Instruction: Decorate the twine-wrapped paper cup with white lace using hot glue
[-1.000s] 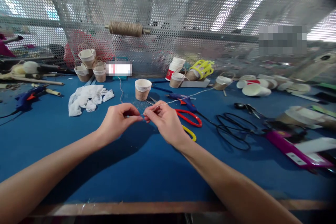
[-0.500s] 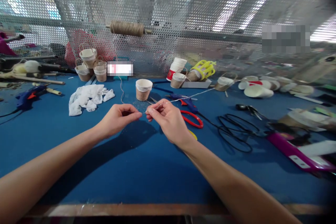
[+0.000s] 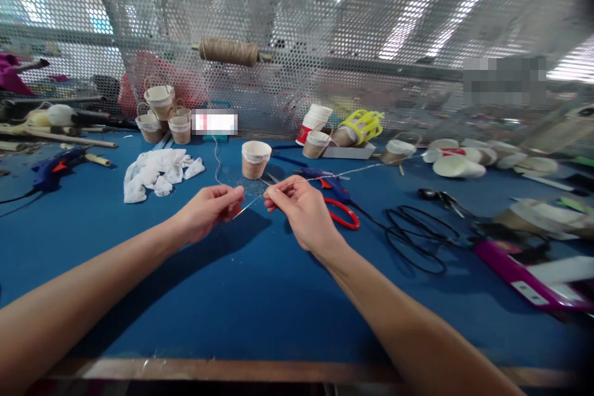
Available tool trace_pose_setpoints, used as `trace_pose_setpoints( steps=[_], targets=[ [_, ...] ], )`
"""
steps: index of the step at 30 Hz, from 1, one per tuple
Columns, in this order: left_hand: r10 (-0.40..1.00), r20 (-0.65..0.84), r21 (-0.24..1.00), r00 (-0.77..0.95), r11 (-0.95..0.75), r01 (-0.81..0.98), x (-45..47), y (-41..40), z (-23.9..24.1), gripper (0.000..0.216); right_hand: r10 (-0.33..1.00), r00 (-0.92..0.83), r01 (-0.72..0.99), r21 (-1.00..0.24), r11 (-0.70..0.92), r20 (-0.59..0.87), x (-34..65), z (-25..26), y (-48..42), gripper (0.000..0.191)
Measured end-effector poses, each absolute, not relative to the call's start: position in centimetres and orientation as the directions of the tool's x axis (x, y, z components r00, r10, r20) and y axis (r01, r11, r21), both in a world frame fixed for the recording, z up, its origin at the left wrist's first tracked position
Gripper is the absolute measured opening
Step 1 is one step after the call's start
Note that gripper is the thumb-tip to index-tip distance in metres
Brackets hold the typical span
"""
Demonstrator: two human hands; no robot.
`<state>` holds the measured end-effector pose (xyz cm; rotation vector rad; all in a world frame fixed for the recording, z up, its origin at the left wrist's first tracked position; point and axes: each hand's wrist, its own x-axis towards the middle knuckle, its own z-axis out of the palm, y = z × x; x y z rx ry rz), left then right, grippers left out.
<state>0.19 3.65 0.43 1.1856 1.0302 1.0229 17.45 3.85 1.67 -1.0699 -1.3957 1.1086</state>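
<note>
Pinched between the fingers of my right hand [image 3: 299, 210] is a thin, light, twisted cord [image 3: 341, 173]. Its long part runs out to the upper right, and a short thin end slants down to the left. My left hand [image 3: 208, 213] is closed, fingertips pressed together, close beside that short end; whether anything sits in its grip is hidden. Just beyond both hands, a small brown cup with a white rim [image 3: 255, 164] stands upright on the blue table. Red-handled scissors [image 3: 348, 221] lie partly under my right hand.
A blue glue gun [image 3: 331, 189] with a looped black cable lies right of centre, another glue gun [image 3: 58, 167] at left. White crumpled fabric [image 3: 158, 173] lies left of the cup. Handled cups [image 3: 160, 102] are stacked behind. A twine spool [image 3: 228, 51] hangs on the mesh. A purple power strip [image 3: 515, 272] sits right.
My left hand has shifted slightly left and curled more. The cord's short end now shows between the hands, pointing down left. My right hand still pinches the cord.
</note>
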Motion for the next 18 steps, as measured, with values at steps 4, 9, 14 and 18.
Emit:
trace_pose_setpoints(
  steps=[4,9,14,18],
  targets=[
    [0.625,0.752,0.454,0.21,-0.723,0.521,-1.3,4.2,0.6,0.009,0.996,-0.078,-0.049,-0.998,0.036,0.04,17.7,1.5,4.7,0.015],
    [0.28,0.71,-0.157,0.646,-0.831,0.533,-1.8,4.2,0.5,0.012,0.991,-0.133,-0.06,-0.998,-0.002,0.006,17.4,1.6,4.3,0.016],
    [0.491,0.744,0.222,0.454,-0.821,0.525,-0.6,3.5,0.2,0.013,0.978,-0.153,-0.025,-0.99,0.14,0.142,17.2,1.7,3.6,0.015],
    [0.954,0.241,0.944,0.177,-0.273,0.185,0.5,2.8,0.5,0.018,0.948,-0.131,0.077,-0.951,0.301,0.289,17.2,1.9,3.2,0.011]
  ],
)
